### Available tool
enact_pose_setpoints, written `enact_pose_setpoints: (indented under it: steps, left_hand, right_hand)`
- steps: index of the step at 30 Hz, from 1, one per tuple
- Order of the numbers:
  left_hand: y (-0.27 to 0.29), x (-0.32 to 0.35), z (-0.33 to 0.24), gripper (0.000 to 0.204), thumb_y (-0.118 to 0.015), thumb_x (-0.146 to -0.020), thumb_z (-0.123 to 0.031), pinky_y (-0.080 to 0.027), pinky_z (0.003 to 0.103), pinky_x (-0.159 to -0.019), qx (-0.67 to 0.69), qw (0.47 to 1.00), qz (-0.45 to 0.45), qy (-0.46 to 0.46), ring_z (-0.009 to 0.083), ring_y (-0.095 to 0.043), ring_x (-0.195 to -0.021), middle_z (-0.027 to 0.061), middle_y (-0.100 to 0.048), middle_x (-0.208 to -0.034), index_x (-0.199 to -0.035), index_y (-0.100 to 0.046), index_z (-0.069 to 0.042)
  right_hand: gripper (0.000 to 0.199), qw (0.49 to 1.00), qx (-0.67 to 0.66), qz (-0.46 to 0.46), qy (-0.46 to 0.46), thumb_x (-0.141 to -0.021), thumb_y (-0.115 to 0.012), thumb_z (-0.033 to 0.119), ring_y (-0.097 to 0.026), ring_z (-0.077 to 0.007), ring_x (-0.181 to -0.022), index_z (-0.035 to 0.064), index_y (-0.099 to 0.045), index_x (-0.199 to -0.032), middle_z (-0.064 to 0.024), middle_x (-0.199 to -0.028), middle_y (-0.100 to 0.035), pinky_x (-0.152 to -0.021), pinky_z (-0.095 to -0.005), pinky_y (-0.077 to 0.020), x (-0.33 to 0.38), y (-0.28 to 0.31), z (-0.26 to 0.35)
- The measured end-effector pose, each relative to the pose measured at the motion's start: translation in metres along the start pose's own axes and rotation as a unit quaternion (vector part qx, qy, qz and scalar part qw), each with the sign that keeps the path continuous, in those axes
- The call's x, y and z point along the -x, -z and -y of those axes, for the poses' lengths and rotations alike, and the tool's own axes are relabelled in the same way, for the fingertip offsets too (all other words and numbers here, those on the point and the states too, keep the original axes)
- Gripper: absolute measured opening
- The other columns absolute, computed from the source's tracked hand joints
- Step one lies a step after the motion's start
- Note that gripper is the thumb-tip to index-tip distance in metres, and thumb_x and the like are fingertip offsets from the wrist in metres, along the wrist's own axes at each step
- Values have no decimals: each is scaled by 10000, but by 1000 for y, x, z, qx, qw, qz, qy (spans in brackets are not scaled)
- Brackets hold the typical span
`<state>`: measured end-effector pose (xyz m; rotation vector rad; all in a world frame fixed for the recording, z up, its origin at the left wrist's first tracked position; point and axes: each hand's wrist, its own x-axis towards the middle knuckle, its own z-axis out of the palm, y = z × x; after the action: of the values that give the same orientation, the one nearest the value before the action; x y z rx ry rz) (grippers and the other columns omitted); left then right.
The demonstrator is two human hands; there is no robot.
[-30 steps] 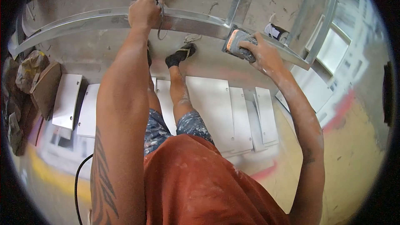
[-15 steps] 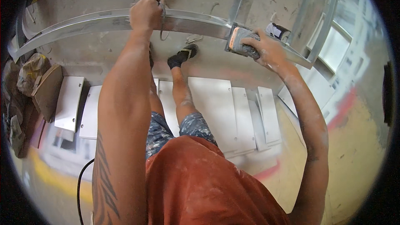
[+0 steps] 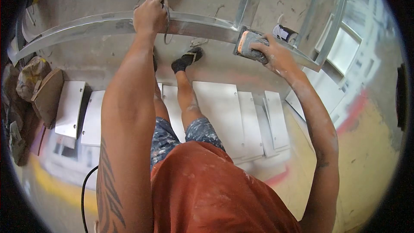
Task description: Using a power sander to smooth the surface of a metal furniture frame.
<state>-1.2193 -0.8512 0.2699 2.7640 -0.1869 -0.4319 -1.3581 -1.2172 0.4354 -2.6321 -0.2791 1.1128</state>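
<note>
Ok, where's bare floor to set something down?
The grey floor between the curved silvery metal rail and white rectangular panels, right of the black shoe, looks bare. Crowded: far left, with a crumpled bag and flat brown board; and where the right hand holds a boxy grey tool.

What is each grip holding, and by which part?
The right grip holds a grey block-shaped tool by its rounded right end. The left grip appears closed on a thin grey cord; the part held is hidden.

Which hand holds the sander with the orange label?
The right hand, wrapped over the handheld sander; the left hand instead grips a thin grey cord.
</note>
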Motion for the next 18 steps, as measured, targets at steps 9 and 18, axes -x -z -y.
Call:
enact_pose_setpoints:
  steps: [9, 18]
  left_hand:
    - [1, 2, 1, 315, -565, -1024, -380, -559, 468, -865, 1, 1000, -5, -11, 364, -712, -1000, 23, -681, -1257, -1130, -747, -145]
    - [1, -2, 3, 301, -575, -999, -378, -564, 467, -891, -6, 1000, 10, -8, 358, -708, -1016, 21, -689, -1225, -1118, -757, -170]
  right_hand:
    - [635, 998, 11, -27, -60, -779, -743, 23, -669, -424, -1071, 335, -593, -1311, -174, -1276, -539, -867, -490, -569, -8, 5, 19]
    - [658, 991, -48, -64, -108, -761, -807, 103, -665, -437, -1049, 331, -560, -1327, -170, -1252, -521, -844, -507, -572, 14, -21, 11]
